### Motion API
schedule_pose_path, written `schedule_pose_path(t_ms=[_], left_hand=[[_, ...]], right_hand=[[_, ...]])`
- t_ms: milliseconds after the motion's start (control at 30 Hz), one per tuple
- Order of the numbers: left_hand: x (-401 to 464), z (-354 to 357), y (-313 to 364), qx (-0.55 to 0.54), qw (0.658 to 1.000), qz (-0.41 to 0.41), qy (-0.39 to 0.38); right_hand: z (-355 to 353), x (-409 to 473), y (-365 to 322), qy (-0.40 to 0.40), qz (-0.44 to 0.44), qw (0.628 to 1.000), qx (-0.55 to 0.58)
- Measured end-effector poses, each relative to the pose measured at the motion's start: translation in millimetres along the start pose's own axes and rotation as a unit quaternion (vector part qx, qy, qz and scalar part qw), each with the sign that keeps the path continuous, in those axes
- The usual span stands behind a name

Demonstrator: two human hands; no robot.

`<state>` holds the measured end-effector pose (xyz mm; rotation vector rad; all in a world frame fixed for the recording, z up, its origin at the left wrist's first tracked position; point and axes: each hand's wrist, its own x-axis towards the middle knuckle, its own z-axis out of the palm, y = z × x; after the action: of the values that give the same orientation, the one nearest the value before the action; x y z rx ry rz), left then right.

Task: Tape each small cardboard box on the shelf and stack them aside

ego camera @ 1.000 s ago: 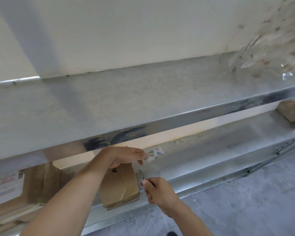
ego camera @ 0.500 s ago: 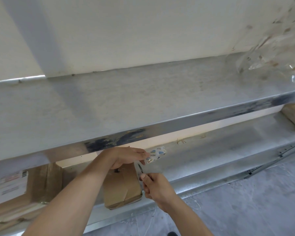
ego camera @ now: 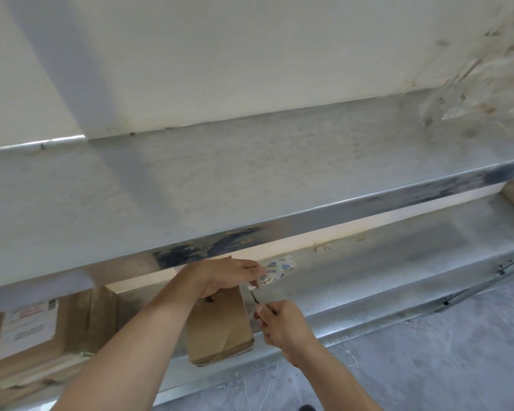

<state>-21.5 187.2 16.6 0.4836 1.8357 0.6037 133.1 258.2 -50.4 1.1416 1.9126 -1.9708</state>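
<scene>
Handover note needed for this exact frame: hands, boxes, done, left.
Left hand: pinches a strip of printed tape above the small box on the lower shelf.
Right hand: grips a thin dark tool pointed up at the strip; what kind of tool cannot be told.
Larger labelled boxes sit further left on the same shelf.
Done: tape pulled out.
Left: cut the strip, seal the small box, stack it aside.

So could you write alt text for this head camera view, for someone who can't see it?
A person's left hand pinches a strip of printed tape above a small cardboard box on a metal shelf, while the right hand holds a thin dark tool to it. More boxes sit left.
</scene>
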Motion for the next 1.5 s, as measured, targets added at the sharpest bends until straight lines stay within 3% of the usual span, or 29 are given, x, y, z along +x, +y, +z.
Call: schedule_pose_path(t_ms=[67, 167, 367, 433, 533, 667, 833, 1133, 1500], left_hand=[[2.6, -0.1, -4.1, -0.006, 1.000, 0.005, 0.007], [6.5, -0.1, -9.4, -0.005, 1.000, 0.018, 0.019], [8.6, 3.5, -13.1, 0.026, 0.998, 0.033, 0.049], [8.6, 5.5, -12.8, 0.026, 0.997, 0.042, 0.055], [8.3, 7.5, -14.3, 0.003, 0.997, 0.040, 0.062], [6.0, 10.1, -17.9, 0.001, 0.994, 0.054, 0.098], [3.6, 9.1, -21.2, 0.060, 0.990, 0.068, 0.105], [-2.3, 20.4, -18.2, -0.027, 0.989, 0.071, 0.125], [-17.5, 36.2, -23.3, -0.179, 0.946, 0.099, 0.252]], right_hand=[[-12.3, 5.4, 1.6, 0.027, -0.010, 0.989, -0.145], [-41.2, 16.5, -4.0, 0.081, -0.022, 0.915, -0.396], [-81.2, 42.1, -3.3, 0.101, -0.065, 0.816, -0.566], [-90.4, 47.7, -1.1, 0.107, -0.116, 0.832, -0.532], [-98.7, 50.7, -13.8, 0.033, -0.282, 0.877, -0.387], [-82.0, 56.3, -46.8, -0.024, -0.378, 0.827, -0.415], [-81.1, 57.6, -61.1, 0.015, -0.377, 0.822, -0.427], [-76.4, 53.0, -58.1, 0.037, -0.334, 0.844, -0.417], [-67.7, 29.5, -49.8, 0.085, -0.355, 0.851, -0.378]])
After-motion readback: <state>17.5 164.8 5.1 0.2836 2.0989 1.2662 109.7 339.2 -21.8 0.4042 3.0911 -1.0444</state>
